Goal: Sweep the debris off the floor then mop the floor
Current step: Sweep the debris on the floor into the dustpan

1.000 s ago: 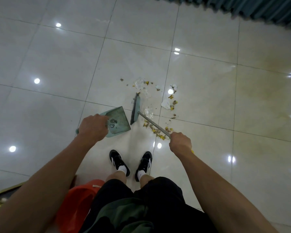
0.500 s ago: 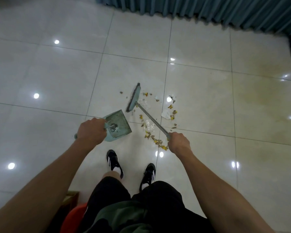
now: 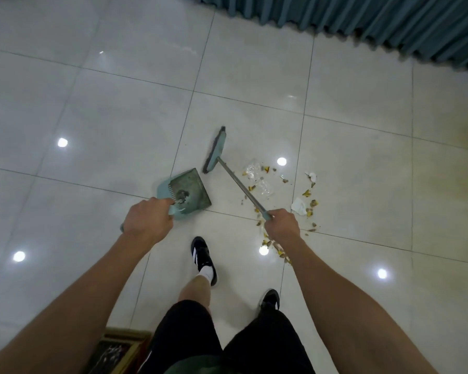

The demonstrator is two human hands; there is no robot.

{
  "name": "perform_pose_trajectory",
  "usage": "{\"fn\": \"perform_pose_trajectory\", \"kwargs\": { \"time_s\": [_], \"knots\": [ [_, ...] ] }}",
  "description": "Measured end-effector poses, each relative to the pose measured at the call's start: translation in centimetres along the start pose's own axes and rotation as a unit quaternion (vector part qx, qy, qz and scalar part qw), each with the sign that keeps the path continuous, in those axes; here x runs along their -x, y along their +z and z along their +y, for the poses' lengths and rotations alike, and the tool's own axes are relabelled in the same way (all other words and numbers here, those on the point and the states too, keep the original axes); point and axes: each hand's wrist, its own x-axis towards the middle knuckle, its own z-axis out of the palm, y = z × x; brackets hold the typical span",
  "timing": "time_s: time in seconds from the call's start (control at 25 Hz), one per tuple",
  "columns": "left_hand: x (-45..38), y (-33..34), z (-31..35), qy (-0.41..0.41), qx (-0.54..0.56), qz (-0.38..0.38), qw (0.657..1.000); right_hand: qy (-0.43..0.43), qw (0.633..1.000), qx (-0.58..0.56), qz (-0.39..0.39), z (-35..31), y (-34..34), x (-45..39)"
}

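Sweeping is under way: left hand [image 3: 146,221] grips the dustpan [image 3: 188,191], right hand [image 3: 282,226] grips the broom [image 3: 215,149], which must next drag the debris [image 3: 281,195] panward.

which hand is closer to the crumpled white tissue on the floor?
Right. The right hand, gripping the broom handle, sits just left of the white tissue. The left hand, holding the dustpan, is far to its left.

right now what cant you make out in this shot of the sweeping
Head view only:
- dustpan handle: hidden inside the left hand.
- broom handle's upper end: covered by the right hand.
- debris: pieces too small to identify.
- framed object: cut off by the bottom edge.
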Motion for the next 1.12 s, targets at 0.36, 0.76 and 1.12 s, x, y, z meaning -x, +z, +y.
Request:
{"fn": "perform_pose_trajectory", "kwargs": {
  "time_s": [0.36,0.76,1.12],
  "knots": [
    [-8.2,-3.6,-3.7,0.04,0.025,-0.016,0.999,0.03,0.996,0.075,-0.039,-7.4,1.6,-3.0],
    [-3.6,-2.8,2.8,0.123,-0.02,-0.015,0.992,0.112,0.986,0.12,-0.025,5.1,0.5,4.4],
    [4.3,-0.2,10.1,0.179,-0.067,0.016,0.981,0.143,0.987,0.079,0.002,14.8,2.1,14.0]
  ]
}}
